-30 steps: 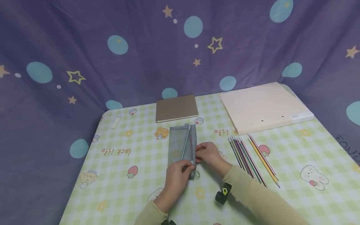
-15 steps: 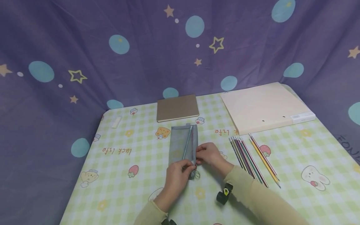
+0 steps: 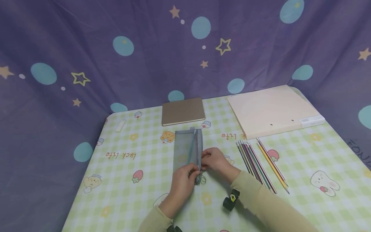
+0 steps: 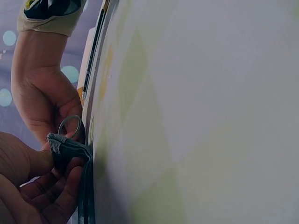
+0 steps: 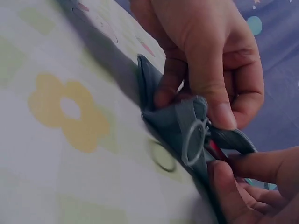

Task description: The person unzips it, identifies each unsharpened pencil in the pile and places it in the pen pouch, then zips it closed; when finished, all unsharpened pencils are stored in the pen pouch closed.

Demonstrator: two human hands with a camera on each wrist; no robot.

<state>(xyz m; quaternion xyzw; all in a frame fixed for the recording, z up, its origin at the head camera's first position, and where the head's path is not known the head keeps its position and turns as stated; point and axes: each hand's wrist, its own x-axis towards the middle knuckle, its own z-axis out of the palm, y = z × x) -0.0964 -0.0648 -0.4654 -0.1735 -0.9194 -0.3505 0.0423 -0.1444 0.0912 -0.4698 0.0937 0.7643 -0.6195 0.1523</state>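
Grey-blue mesh is the material of the pouch (image 3: pixel 180 149), which lies before you near the middle of the table (image 3: pixel 123 201), with its long side pointing away from you. Through the mesh you can see a blue pencil (image 3: pixel 191 149) and, just beside it, a thin reddish stick (image 3: pixel 197 145). Your left hand (image 3: pixel 184 180) pinches the near end of the pouch between thumb and fingers, and in the head view it covers part of this end. Your right hand (image 3: pixel 215 159) pinches the right edge, close beside the left one. A small loop (image 3: pixel 203 179) hangs out at the near end, by your left fingertips.

Beyond the pouch lies the brown notebook (image 3: pixel 183 111), near its far end but apart from it. To the right you have a slanting row of pencils (image 3: pixel 254 164); your right sleeve (image 3: pixel 258 193) lies along their near ends, and whether it touches them I cannot tell. A smaller group (image 3: pixel 271 162), with a yellow pencil in it, lies further to the right. Behind both, the cream folder (image 3: pixel 275 111) takes the far right part, its near corner close to the pencil tops. Well apart, at far left, lies a white block (image 3: pixel 120 126). Behind the table hangs a purple curtain (image 3: pixel 156 64).
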